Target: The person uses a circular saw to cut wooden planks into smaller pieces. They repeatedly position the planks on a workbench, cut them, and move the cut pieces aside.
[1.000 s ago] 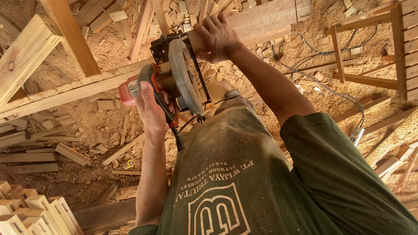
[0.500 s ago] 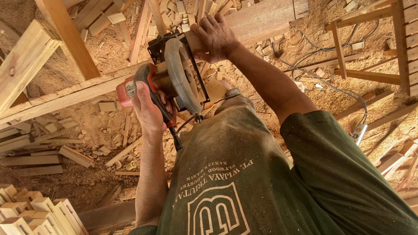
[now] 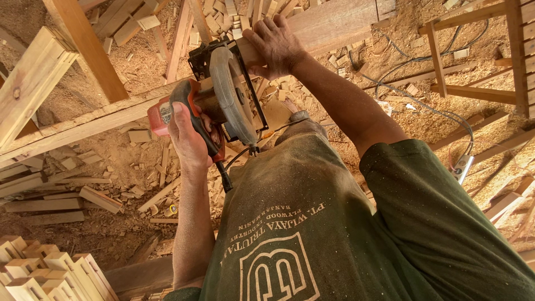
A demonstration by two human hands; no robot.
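Wooden plank (image 3: 329, 22) pinned by right hand (image 3: 276, 44) beside saw (image 3: 223, 100); heavy-looking, handle clasped by left hand (image 3: 186, 136).

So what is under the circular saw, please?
The circular saw sits on a long wooden board. The left hand grips its handle; the right hand presses the board. Below lie offcuts and sawdust. The blade's cutting edge is hidden by the guard.
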